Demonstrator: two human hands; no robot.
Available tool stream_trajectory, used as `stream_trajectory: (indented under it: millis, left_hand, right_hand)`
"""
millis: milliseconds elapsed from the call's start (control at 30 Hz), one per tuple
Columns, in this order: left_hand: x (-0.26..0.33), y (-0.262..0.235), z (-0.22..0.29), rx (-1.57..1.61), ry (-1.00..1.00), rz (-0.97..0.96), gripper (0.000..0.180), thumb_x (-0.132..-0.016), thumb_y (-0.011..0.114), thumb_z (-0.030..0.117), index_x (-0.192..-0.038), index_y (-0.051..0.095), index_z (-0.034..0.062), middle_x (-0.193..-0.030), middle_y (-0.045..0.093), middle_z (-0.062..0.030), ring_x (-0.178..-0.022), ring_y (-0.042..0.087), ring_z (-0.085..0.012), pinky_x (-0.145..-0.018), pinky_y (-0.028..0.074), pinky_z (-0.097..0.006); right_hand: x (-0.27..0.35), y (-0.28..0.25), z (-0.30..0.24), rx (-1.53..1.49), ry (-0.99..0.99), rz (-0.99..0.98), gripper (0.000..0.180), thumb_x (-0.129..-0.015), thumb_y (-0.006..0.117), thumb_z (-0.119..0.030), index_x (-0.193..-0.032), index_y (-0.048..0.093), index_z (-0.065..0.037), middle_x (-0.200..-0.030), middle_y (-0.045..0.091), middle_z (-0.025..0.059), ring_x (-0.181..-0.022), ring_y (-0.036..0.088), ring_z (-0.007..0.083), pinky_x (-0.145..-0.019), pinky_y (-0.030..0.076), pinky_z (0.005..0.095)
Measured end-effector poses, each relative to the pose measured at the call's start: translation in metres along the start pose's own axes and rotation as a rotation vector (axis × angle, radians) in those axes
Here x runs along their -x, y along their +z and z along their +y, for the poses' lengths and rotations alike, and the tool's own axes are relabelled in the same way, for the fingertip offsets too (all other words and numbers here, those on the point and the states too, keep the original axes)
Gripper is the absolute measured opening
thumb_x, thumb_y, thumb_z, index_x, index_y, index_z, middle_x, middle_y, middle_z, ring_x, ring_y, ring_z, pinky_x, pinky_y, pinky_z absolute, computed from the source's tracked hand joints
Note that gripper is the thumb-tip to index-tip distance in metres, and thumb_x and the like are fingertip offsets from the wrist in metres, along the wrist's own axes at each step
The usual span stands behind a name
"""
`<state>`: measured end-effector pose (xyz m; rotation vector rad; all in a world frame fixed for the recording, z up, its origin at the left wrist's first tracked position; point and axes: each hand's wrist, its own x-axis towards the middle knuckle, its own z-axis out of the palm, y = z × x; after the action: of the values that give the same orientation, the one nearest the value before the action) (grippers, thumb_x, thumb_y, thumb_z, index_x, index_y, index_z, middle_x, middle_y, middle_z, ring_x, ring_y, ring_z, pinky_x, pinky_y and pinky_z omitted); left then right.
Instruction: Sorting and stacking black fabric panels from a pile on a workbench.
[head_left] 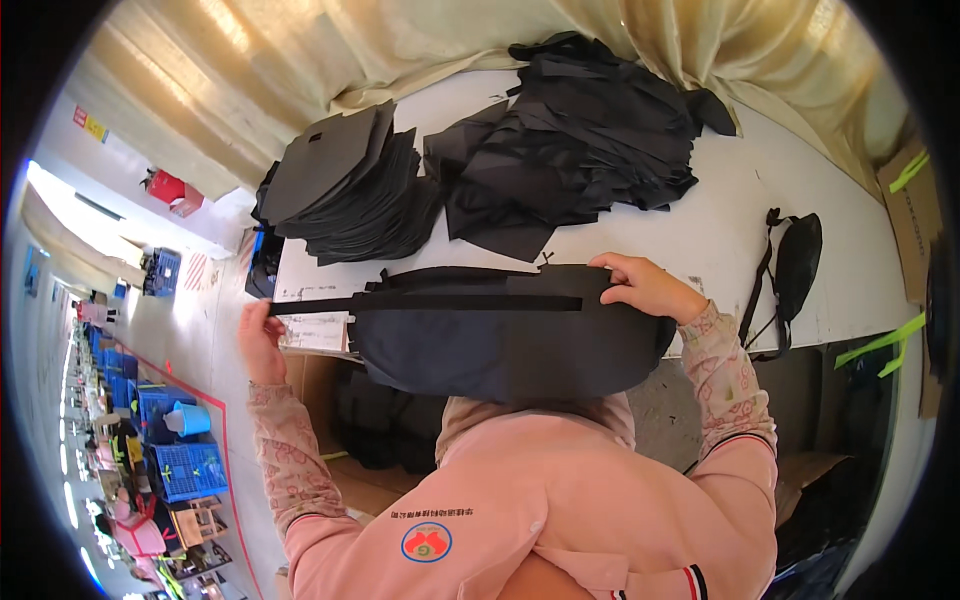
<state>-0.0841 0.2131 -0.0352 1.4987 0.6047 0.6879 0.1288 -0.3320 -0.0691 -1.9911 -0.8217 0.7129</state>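
Note:
A wide, dark fabric bag piece point(500, 355) with rounded ends lies at the near edge of the table and hangs over it toward my lap. A flat black webbing strap point(440, 302) runs straight across its upper part and out past its left side. My left hand point(262, 342) is closed, pinching the strap's far left end between thumb and fingers. At the bag piece's upper right edge, my right hand point(648, 287) grips the fabric, thumb and forefinger around the border. The strap's right end lies flat, a little left of that thumb.
On the white table point(725, 170) stand a stack of black panels point(340, 185) and a heap of black fabric pieces point(590, 140). A small black pouch with a strap point(798, 265) lies right. Beyond are a curtain point(300, 50), a cardboard box point(912, 230) and blue crates point(190, 470).

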Motion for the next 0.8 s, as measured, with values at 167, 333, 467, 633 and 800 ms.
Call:
stream_trajectory:
  millis: [167,333,467,633,800]
  left_hand:
    - [0.006,0.075,-0.047,-0.951,0.569,-0.339,0.051,-0.080,0.075,0.022,-0.123,0.055,0.0025,-0.119,0.059,-0.0137,-0.114,0.054,-0.0275,-0.098,0.041,-0.038]
    - [0.077,0.250,0.003,-0.477,0.539,-1.241,0.054,-0.084,0.072,0.031,-0.127,0.054,0.0021,-0.121,0.059,-0.0173,-0.109,0.056,-0.0298,-0.094,0.044,-0.035]
    - [0.083,0.317,-0.009,-0.418,0.268,-1.637,0.052,-0.083,0.073,0.028,-0.125,0.056,0.0017,-0.114,0.063,-0.0151,-0.104,0.059,-0.0251,-0.093,0.044,-0.033]
    - [0.082,0.343,-0.025,-0.388,-0.004,-1.840,0.054,-0.078,0.076,0.008,-0.127,0.056,0.0011,-0.115,0.065,-0.0064,-0.103,0.058,-0.0132,-0.095,0.044,-0.030]
    - [0.081,0.348,-0.029,-0.332,-0.122,-1.873,0.059,-0.075,0.077,0.004,-0.129,0.054,0.0019,-0.117,0.064,-0.0046,-0.106,0.056,-0.0123,-0.096,0.043,-0.030]
  right_hand:
    - [0.011,0.007,-0.005,0.187,-0.075,0.104,0.049,-0.078,0.071,-0.010,-0.124,0.054,-0.006,-0.077,0.060,0.0097,-0.071,0.058,0.0217,-0.068,0.047,0.0324]
    - [0.021,0.011,-0.037,0.309,-0.111,0.111,0.059,-0.074,0.075,-0.016,-0.128,0.053,-0.012,-0.083,0.063,0.0136,-0.077,0.063,0.0301,-0.072,0.049,0.0361]
    - [0.022,0.018,-0.058,0.355,-0.113,0.113,0.059,-0.074,0.075,-0.017,-0.128,0.052,-0.013,-0.093,0.068,0.0160,-0.085,0.067,0.0305,-0.074,0.052,0.0372]
    - [0.027,0.025,-0.048,0.467,-0.209,0.236,0.063,-0.073,0.076,-0.016,-0.130,0.050,-0.015,-0.093,0.068,0.0125,-0.078,0.066,0.0317,-0.069,0.052,0.0380]
    - [0.029,0.032,-0.049,0.570,-0.216,0.298,0.065,-0.071,0.077,-0.018,-0.130,0.050,-0.016,-0.094,0.069,0.0098,-0.074,0.066,0.0309,-0.065,0.051,0.0384]
